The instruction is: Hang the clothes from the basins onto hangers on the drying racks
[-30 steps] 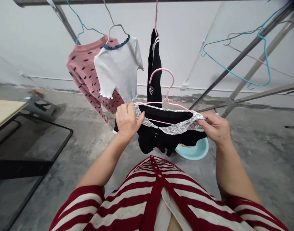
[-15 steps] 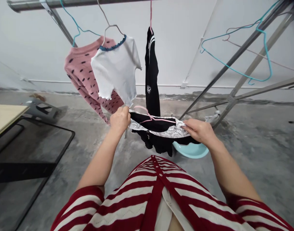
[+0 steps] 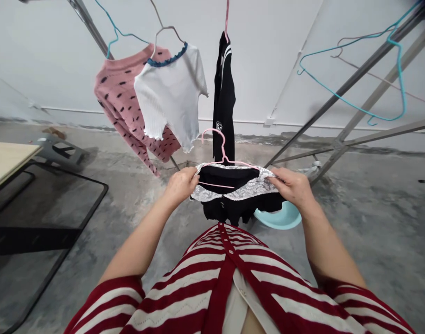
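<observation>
Upper left, a pink patterned sweater (image 3: pixel 120 95) and a white ribbed top (image 3: pixel 170 88) hang on hangers. At centre, the left hand (image 3: pixel 179 185) and right hand (image 3: pixel 292 188), apart, each pinch the lace trim of a black garment (image 3: pixel 229 178). A pink wire hanger (image 3: pixel 224 146) sits inside its opening, above a light blue basin (image 3: pixel 280 218).

Left hand (image 3: pixel 179 185), right hand (image 3: pixel 292 188) on black lace-trimmed garment (image 3: pixel 229 178), pink hanger (image 3: pixel 223 148) inside
</observation>
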A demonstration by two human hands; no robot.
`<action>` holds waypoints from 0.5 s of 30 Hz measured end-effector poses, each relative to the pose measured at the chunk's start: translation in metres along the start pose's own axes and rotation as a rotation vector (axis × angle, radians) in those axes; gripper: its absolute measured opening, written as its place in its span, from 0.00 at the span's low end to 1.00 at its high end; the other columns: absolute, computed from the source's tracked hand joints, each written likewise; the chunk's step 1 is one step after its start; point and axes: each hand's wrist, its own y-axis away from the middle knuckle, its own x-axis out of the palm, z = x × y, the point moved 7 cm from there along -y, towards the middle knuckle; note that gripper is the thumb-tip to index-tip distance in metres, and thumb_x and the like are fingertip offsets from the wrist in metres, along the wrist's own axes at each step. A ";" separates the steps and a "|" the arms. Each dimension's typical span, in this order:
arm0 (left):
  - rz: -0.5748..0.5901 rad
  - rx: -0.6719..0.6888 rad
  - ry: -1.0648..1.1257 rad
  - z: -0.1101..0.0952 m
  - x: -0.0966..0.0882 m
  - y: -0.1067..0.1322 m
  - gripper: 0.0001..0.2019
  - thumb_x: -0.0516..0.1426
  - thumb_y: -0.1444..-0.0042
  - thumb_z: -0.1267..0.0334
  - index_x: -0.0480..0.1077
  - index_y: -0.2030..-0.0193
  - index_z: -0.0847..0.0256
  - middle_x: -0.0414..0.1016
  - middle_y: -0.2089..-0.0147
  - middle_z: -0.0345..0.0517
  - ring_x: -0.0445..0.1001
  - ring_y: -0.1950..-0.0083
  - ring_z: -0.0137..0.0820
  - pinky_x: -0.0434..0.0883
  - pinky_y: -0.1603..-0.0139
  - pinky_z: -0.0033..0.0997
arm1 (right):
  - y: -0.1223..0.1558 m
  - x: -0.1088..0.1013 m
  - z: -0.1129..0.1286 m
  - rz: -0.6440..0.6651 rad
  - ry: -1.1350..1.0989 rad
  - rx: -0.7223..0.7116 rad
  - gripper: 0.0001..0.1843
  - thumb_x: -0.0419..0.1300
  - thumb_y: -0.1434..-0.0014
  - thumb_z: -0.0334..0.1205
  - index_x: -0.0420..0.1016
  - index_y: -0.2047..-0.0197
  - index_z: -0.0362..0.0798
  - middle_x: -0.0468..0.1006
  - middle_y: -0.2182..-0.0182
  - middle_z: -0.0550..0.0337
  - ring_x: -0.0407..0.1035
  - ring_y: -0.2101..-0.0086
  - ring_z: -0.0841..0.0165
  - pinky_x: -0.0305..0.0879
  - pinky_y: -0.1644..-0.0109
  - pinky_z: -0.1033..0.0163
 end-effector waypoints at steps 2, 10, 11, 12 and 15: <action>-0.128 0.074 0.199 0.005 -0.021 0.004 0.12 0.49 0.41 0.61 0.72 0.58 0.60 0.77 0.61 0.47 0.74 0.60 0.32 0.70 0.57 0.30 | 0.006 -0.006 -0.010 -0.054 -0.099 0.031 0.10 0.56 0.41 0.43 0.77 0.63 0.49 0.79 0.69 0.57 0.73 0.69 0.66 0.67 0.64 0.64; -0.058 0.217 0.338 0.031 -0.044 -0.007 0.22 0.54 0.44 0.52 0.67 0.45 0.59 0.73 0.48 0.50 0.70 0.48 0.36 0.68 0.47 0.36 | 0.030 -0.040 -0.054 -0.199 -0.309 0.194 0.04 0.62 0.49 0.39 0.77 0.69 0.49 0.78 0.73 0.56 0.71 0.73 0.65 0.66 0.69 0.62; -0.026 0.204 0.364 0.032 -0.042 -0.008 0.20 0.54 0.44 0.52 0.70 0.48 0.60 0.75 0.52 0.49 0.72 0.52 0.35 0.70 0.51 0.34 | 0.032 -0.044 -0.057 -0.231 -0.315 0.217 0.04 0.62 0.50 0.38 0.77 0.70 0.48 0.78 0.74 0.56 0.71 0.73 0.66 0.66 0.69 0.62; -0.024 0.201 0.393 0.031 -0.043 -0.008 0.17 0.54 0.44 0.53 0.72 0.53 0.61 0.76 0.57 0.49 0.73 0.56 0.34 0.70 0.55 0.33 | 0.034 -0.047 -0.059 -0.256 -0.321 0.236 0.04 0.63 0.51 0.38 0.77 0.70 0.48 0.77 0.74 0.56 0.70 0.74 0.66 0.65 0.70 0.63; -0.148 0.294 0.445 0.016 -0.063 -0.006 0.15 0.57 0.45 0.54 0.73 0.58 0.63 0.75 0.60 0.49 0.73 0.59 0.32 0.70 0.56 0.32 | 0.035 -0.048 -0.054 -0.240 -0.336 0.255 0.05 0.62 0.51 0.39 0.77 0.70 0.47 0.78 0.74 0.57 0.70 0.74 0.67 0.66 0.69 0.64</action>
